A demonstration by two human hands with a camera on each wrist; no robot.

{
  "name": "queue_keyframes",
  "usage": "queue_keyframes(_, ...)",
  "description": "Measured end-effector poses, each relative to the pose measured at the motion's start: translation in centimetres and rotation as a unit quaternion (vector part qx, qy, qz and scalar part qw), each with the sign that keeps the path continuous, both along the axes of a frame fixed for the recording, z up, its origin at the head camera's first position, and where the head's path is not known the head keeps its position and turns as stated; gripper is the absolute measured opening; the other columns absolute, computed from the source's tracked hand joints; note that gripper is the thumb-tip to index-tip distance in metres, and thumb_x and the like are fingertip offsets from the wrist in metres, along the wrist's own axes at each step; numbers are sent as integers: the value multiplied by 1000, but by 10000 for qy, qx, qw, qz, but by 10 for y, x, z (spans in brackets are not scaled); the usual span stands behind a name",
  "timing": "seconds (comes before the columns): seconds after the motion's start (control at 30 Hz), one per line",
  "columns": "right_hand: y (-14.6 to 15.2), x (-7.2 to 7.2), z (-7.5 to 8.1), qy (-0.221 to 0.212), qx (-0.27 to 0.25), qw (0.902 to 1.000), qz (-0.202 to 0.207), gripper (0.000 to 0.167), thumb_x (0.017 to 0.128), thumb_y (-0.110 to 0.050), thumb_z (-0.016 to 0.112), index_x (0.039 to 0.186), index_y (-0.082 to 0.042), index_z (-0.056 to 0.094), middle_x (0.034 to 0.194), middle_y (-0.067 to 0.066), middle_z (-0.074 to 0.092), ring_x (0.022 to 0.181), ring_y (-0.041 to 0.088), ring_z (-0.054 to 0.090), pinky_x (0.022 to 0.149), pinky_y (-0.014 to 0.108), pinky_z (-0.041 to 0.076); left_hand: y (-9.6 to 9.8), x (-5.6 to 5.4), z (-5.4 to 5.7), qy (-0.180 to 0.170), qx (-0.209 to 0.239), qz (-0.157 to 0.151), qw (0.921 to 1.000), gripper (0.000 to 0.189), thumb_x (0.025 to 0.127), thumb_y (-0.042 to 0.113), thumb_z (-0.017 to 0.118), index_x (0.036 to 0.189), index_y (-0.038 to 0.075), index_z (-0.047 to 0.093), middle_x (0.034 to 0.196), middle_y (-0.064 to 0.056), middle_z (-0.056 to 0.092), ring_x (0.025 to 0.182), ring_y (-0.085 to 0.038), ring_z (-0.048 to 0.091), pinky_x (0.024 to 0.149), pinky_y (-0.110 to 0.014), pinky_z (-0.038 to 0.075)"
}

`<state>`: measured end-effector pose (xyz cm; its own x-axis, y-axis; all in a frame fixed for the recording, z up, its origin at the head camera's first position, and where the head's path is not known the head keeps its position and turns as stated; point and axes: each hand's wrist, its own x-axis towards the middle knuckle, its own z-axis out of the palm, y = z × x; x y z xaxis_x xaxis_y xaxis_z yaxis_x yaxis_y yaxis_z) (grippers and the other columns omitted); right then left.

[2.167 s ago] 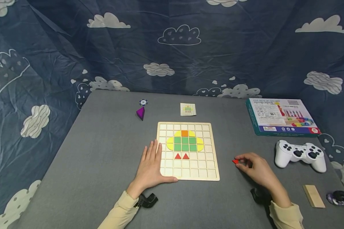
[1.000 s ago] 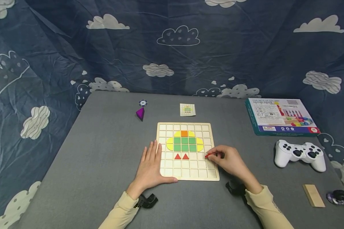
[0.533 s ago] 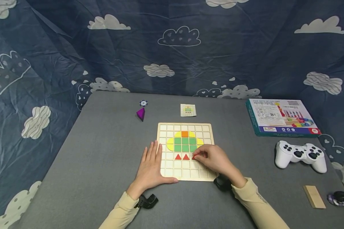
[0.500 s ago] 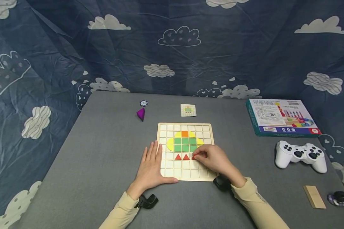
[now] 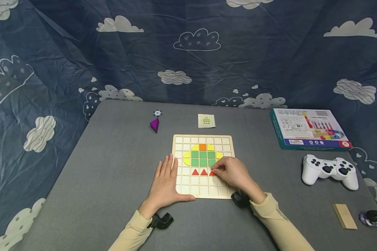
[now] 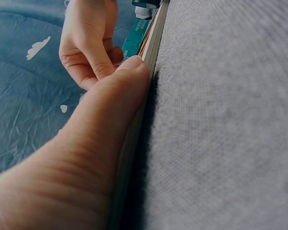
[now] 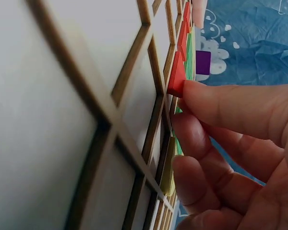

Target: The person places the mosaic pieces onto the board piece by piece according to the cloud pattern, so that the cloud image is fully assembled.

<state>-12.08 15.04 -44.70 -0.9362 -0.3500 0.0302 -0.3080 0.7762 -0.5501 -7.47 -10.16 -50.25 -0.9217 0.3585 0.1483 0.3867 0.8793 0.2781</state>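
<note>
A wooden grid board (image 5: 199,189) lies on the grey table, with green square tiles (image 5: 203,162), an orange square tile (image 5: 202,147) and yellow rounded tiles (image 5: 186,158) in its cells. Below them stand two red triangle tiles (image 5: 199,172) side by side. My right hand (image 5: 234,172) pinches a third red triangle tile (image 7: 176,79) at the cell to their right; the thumb tip lies against its edge. My left hand (image 5: 163,184) rests with straight fingers along the board's left side, its thumb along the near edge.
Behind the board lie a small pattern card (image 5: 206,121), a purple pyramid-like piece (image 5: 155,125) and a poker chip (image 5: 157,113). To the right are a flat game box (image 5: 311,130), a white game controller (image 5: 330,170), a wooden block (image 5: 345,216) and a black-and-purple object (image 5: 375,218).
My right hand has carried the red triangle tile leftward from beside the board to the row of triangles. Over the last half second it shifts only slightly. The left hand stays put.
</note>
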Motion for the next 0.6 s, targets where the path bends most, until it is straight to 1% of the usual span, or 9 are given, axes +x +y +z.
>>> queue_keyframes(0.23, 0, 0, -1, 41, 69, 10000, 2, 7, 78, -13, 79, 75, -16, 73, 70, -9, 58, 60, 6, 48, 54, 29, 40, 1, 0, 0, 37, 45, -3, 10000, 137, 57, 86, 59, 147, -8, 19, 154, -25, 12, 142, -34, 6, 112, -49, 6)
queue_keyframes(0.43, 3, 2, -3, 27, 81, 9999, 120, 5, 78, -12, 78, 79, -16, 74, 69, -11, 58, 60, 6, 49, 55, 28, 40, 1, 0, -1, -8, 46, -4, 10000, 136, 57, 86, 59, 147, -8, 19, 153, -25, 11, 142, -34, 5, 112, -49, 6)
queue_keyframes(0.6, 6, 6, -4, 107, 101, 9996, 244, 7, 80, -15, 76, 86, -16, 76, 72, -10, 58, 61, 7, 46, 55, 28, 38, 0, 0, -1, -60, 44, 39, 10000, 137, 56, 86, 60, 148, -7, 18, 154, -25, 11, 142, -34, 5, 112, -48, 4)
